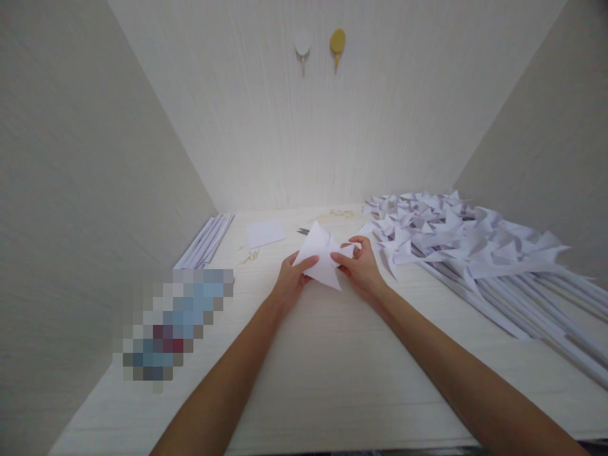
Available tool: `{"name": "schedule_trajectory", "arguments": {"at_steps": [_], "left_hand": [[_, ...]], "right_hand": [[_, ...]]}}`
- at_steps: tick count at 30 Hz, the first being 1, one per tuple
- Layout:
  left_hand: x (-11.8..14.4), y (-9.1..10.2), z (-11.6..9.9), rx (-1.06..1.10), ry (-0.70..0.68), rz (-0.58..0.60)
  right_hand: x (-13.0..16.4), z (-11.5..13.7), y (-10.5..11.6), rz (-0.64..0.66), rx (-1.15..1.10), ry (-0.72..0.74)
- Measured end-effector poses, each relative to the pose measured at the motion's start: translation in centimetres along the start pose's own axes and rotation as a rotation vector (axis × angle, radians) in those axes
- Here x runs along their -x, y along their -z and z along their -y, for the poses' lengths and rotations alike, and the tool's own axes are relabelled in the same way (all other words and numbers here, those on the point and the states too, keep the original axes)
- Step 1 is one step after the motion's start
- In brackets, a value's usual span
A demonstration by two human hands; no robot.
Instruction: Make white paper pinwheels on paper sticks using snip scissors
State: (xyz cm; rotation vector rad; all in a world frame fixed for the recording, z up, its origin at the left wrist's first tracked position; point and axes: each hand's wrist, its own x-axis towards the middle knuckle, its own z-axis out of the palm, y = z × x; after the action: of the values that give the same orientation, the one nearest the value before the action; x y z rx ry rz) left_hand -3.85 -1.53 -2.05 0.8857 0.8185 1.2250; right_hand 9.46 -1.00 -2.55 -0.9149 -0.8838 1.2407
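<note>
Above the middle of the white table, a partly folded sheet of white paper (319, 253) is held between both hands. My left hand (293, 277) grips its left side, thumb on top and fingers underneath. At the right side, my right hand (360, 265) pinches a pointed flap, the thumb pressed on the paper. Just behind the sheet, the dark blades of scissors (303, 232) stick out; their handles are hidden. To the right lies a heap of white paper pinwheels (427, 231) on rolled paper sticks (503, 297).
Flat white paper (265, 233) lies behind my left hand, near small wooden sticks (251, 256). Rolled paper tubes (205, 242) rest at the left wall, with a blurred-out item (180, 323) in front. More small pieces (342, 213) lie at the back. Two hooks (337, 41) hang on the wall.
</note>
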Motion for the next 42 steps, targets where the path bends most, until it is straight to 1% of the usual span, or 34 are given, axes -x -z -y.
{"name": "schedule_trajectory", "arguments": {"at_steps": [1, 2, 3, 5, 7, 9, 11, 14, 17, 20, 23, 26, 28, 29, 31, 33, 34, 35, 36, 38, 40, 42], "left_hand": [[0.0, 0.4, -0.4, 0.008, 0.044, 0.085], [0.0, 0.7, -0.8, 0.01, 0.084, 0.142], [0.0, 0.9, -1.1, 0.007, 0.112, 0.171], [0.0, 1.3, -1.5, -0.045, 0.166, 0.189], [0.0, 1.4, -1.8, -0.144, 0.196, 0.183], [0.1, 1.3, -2.0, -0.266, 0.205, 0.195], [0.2, 1.2, -2.2, -0.38, 0.217, 0.239], [0.5, 1.0, -2.4, -0.515, 0.243, 0.292], [0.6, 0.8, -2.4, -0.645, 0.211, 0.269], [0.6, 0.8, -2.2, -0.722, 0.163, 0.253], [0.5, 0.9, -2.0, -0.753, 0.131, 0.242], [0.5, 0.8, -1.8, -0.744, 0.145, 0.221], [0.5, 0.8, -1.7, -0.721, 0.155, 0.183], [0.4, 0.9, -1.6, -0.707, 0.152, 0.15], [0.1, 1.1, -1.4, -0.659, 0.139, 0.042], [-0.3, 1.5, -1.3, -0.554, 0.116, -0.109], [-0.6, 1.7, -1.3, -0.472, 0.102, -0.184], [-0.8, 1.9, -1.3, -0.383, 0.085, -0.248], [-0.9, 2.0, -1.3, -0.298, 0.069, -0.298], [-1.1, 2.2, -1.4, -0.173, 0.046, -0.355], [-1.0, 2.0, -1.4, -0.119, 0.035, -0.379], [-0.8, 1.7, -1.4, -0.101, 0.035, -0.382]], "right_hand": [[-0.2, 0.2, 0.4, 0.072, 0.046, -0.01], [-0.3, 0.3, 0.9, 0.145, 0.093, -0.018], [-0.4, 0.4, 1.3, 0.219, 0.139, -0.032], [-0.5, 0.6, 1.9, 0.354, 0.233, -0.06], [-0.4, 0.8, 2.4, 0.461, 0.326, -0.089], [-0.4, 1.0, 2.6, 0.547, 0.408, -0.117], [-0.3, 1.3, 2.7, 0.617, 0.453, -0.146], [-0.2, 1.5, 2.6, 0.675, 0.471, -0.172], [-0.1, 1.7, 2.5, 0.681, 0.496, -0.179], [0.0, 1.8, 2.4, 0.674, 0.523, -0.176], [0.1, 1.9, 2.3, 0.663, 0.537, -0.168], [0.1, 1.8, 2.3, 0.642, 0.556, -0.146], [0.1, 1.5, 2.2, 0.603, 0.534, -0.138], [0.0, 1.4, 2.2, 0.567, 0.498, -0.136], [-0.3, 1.0, 2.3, 0.45, 0.374, -0.092], [-0.6, 0.7, 2.4, 0.314, 0.231, 0.018], [-0.7, 0.6, 2.5, 0.267, 0.18, 0.079], [-0.8, 0.4, 2.5, 0.251, 0.155, 0.128], [-0.9, 0.3, 2.5, 0.263, 0.155, 0.162], [-0.8, 0.0, 2.3, 0.338, 0.226, 0.2], [-0.6, -0.3, 1.9, 0.418, 0.325, 0.212], [-0.3, -0.6, 1.4, 0.466, 0.355, 0.184]]}}
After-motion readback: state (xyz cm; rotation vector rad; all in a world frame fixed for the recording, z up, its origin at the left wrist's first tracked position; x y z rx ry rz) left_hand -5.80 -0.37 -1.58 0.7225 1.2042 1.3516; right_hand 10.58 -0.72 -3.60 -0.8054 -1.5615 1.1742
